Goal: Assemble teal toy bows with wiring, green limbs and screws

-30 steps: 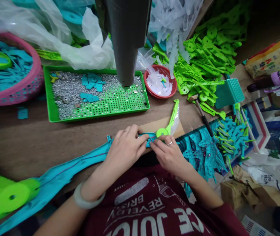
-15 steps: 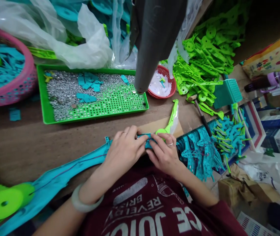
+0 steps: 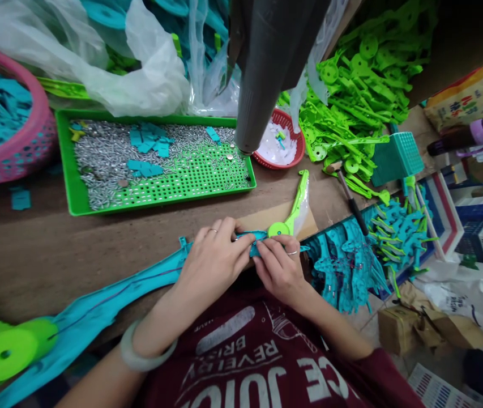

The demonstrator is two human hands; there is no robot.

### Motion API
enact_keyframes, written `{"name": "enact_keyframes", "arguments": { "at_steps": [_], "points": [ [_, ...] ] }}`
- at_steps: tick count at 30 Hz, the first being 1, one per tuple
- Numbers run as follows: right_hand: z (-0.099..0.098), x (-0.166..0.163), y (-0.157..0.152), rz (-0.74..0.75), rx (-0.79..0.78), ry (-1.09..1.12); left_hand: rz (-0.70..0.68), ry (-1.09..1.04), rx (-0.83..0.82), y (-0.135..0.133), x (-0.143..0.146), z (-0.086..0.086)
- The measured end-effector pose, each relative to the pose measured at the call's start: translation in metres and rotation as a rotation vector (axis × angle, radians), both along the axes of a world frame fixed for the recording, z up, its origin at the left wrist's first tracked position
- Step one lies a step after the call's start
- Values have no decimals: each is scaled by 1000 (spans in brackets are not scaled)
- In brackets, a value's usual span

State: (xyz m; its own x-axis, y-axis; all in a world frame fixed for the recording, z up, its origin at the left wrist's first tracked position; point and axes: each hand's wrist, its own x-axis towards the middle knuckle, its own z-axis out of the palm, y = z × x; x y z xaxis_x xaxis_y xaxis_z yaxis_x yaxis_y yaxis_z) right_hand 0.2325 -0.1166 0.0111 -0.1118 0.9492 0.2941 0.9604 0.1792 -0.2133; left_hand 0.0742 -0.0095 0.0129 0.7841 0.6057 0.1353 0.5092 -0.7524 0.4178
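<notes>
A long blue plastic part (image 3: 139, 279) runs from the lower left to the table's front edge, with a dark line along it. A large lime-green round piece (image 3: 5, 354) lies against its left end. My left hand (image 3: 218, 255) is closed on the right portion of the blue part, thumb and fingers pressed together. Close beside it, my right hand (image 3: 281, 263) pinches the same part, its fingertips bent down. Small details under the fingertips are hidden. Just beyond my right hand, a lime-green plastic arm with a round end (image 3: 294, 207) rests on cardboard (image 3: 260, 217).
A green tray (image 3: 69, 187) holds small metal pins and blue pieces. Red (image 3: 294, 161) and pink (image 3: 48, 122) baskets flank it. A dark grey column (image 3: 262, 73) hangs down ahead. Lime-green parts (image 3: 351, 107) are heaped behind a hammer (image 3: 351, 198); blue parts (image 3: 343, 260) lie at right.
My right hand's fingers have shifted slightly over the blue part, and more blue shows around them. My left hand keeps its hold. The view has moved slightly.
</notes>
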Motion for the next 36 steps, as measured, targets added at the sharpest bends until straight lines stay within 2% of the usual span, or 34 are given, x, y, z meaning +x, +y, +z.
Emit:
{"name": "enact_keyframes", "arguments": {
  "at_steps": [10, 14, 18, 20, 24, 30, 36],
  "points": [
    [10, -16, -1, -227, -140, 98, 12, -6, -31, -1, 0, -2],
    [15, -4, -2, -158, -203, 150, -3, -10, -14, 0, 0, -1],
    [11, 13, -17, -100, 26, 78, 4, -15, 22, -1, 1, -1],
    [9, 17, -23, -71, 59, -1, -2, -16, 36, -1, 2, -1],
    [14, 22, -16, -40, -179, -60, -5, 8, 38, 0, 2, -1],
    [36, 51, 16, 183, -386, 52, -24, 72, 37, 1, 5, 1],
    [58, 69, 41, 518, -479, -216, -33, 124, 33, 2, 6, 5]
  ]
}}
